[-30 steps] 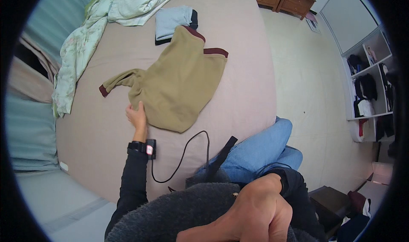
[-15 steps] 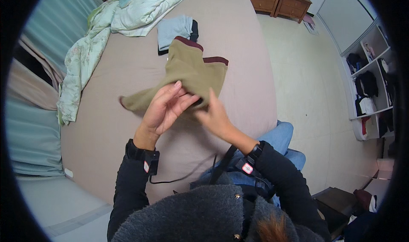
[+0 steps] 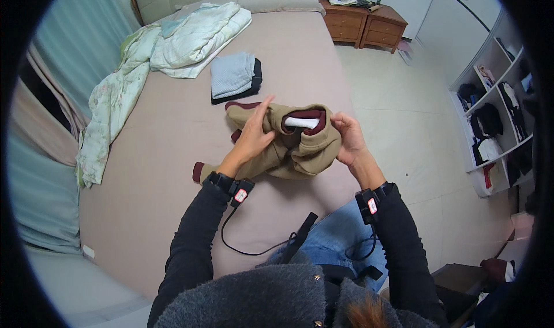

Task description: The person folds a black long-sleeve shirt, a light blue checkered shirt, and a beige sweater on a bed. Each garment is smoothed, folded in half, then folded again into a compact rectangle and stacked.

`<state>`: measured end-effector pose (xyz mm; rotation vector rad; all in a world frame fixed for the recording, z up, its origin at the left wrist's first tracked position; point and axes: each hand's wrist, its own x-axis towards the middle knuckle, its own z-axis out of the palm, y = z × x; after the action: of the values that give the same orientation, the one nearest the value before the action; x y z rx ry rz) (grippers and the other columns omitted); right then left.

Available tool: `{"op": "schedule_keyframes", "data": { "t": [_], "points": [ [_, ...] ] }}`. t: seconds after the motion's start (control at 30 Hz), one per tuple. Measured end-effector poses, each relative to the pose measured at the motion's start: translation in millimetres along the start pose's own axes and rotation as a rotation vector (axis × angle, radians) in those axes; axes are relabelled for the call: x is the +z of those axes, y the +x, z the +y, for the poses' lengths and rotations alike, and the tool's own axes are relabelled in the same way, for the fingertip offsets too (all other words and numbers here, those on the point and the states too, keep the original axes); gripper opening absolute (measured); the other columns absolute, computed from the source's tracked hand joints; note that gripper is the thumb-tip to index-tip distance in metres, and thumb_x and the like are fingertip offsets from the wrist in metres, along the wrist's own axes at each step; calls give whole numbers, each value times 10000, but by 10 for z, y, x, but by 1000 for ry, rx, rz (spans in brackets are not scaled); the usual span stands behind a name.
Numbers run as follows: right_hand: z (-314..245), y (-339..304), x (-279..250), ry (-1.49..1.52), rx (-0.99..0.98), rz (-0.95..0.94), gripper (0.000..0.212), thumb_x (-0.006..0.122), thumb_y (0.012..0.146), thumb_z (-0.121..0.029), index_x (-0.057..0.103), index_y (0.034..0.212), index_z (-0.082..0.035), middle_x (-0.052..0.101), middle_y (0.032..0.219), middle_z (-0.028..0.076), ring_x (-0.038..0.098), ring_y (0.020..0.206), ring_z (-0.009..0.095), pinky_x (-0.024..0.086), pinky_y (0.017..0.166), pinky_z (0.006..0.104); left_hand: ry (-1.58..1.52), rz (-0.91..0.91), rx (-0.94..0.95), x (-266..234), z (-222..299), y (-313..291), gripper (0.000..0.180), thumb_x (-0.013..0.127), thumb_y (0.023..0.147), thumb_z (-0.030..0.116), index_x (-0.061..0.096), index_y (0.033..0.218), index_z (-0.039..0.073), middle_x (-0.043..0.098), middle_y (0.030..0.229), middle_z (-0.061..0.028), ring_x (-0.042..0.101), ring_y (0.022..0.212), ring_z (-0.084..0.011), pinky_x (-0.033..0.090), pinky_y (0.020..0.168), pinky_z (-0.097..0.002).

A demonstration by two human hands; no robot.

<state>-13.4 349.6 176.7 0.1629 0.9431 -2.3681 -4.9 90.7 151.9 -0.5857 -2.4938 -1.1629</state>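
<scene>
A tan hooded sweatshirt [image 3: 314, 155] with maroon cuffs and hem lies bunched on the near part of the bed. Its neck opening faces up and shows a maroon lining and a white patch inside. My left hand [image 3: 254, 136] rests against the left side of the sweatshirt, fingers stretched out and thumb apart. At the opposite edge, my right hand [image 3: 349, 140] has its fingers closed on the tan fabric. One maroon cuff sticks out beside my left wrist.
Beyond the sweatshirt sits a folded grey and black stack of clothes [image 3: 234, 77]. A pale floral quilt [image 3: 124, 91] is heaped along the bed's [image 3: 144, 212] left side. Wooden nightstands [image 3: 384, 30] stand at the back right, and open shelves [image 3: 470, 155] with clothes line the right.
The sweatshirt has been turned and gathered, so its neck opening now shows near my right hand. My hands have moved apart, the right one onto the garment's right edge.
</scene>
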Motion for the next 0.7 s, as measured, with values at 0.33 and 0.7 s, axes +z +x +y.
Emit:
{"op": "schedule_keyframes", "data": {
  "t": [0.33, 0.7],
  "points": [
    [-838, -80, 197, -1523, -640, 387, 301, 678, 689, -131, 646, 960, -4, 680, 845, 167, 660, 813, 256, 510, 753, 354, 49, -16, 142, -909, 1311, 821, 201, 740, 755, 81, 646, 907, -11, 650, 669, -94, 586, 593, -160, 473, 581, -307],
    [-1701, -623, 898, -900, -448, -125, 110, 583, 785, -40, 653, 870, -34, 652, 806, 20, 576, 686, 49, 478, 649, 187, 371, 248, 333, -1802, 2093, 1165, 192, 737, 866, 176, 636, 850, 14, 474, 559, -67, 393, 517, -132, 334, 503, -296]
  ]
}}
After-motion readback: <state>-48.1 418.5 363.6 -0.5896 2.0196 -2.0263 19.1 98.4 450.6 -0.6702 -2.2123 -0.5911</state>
